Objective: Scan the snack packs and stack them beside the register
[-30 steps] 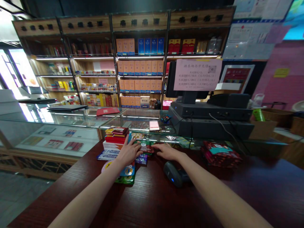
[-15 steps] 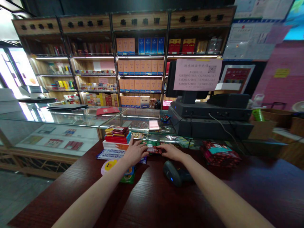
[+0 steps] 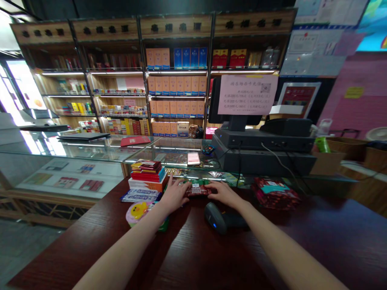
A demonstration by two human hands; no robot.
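Between my hands a dark red and green snack packet lies at the far side of the dark wooden counter. My left hand grips its left end, fingers curled over the edge. The right end is pinched by my right hand. A black barcode scanner rests just below my right hand. Left of my left hand are a stack of red and orange flat packs, blue-and-white packs and a round pack with a yellow duck; my left forearm partly covers a green pack beneath it.
A pile of dark red packets sits to the right. Behind it stand the black cash register base and a monitor carrying a pink notice. A glass display case runs along the back, with stocked shelves beyond.
The view has shifted slightly to the right. The snack packet and both hands have moved a little rightward relative to the left-hand stack; both hands stay on the packet's ends.
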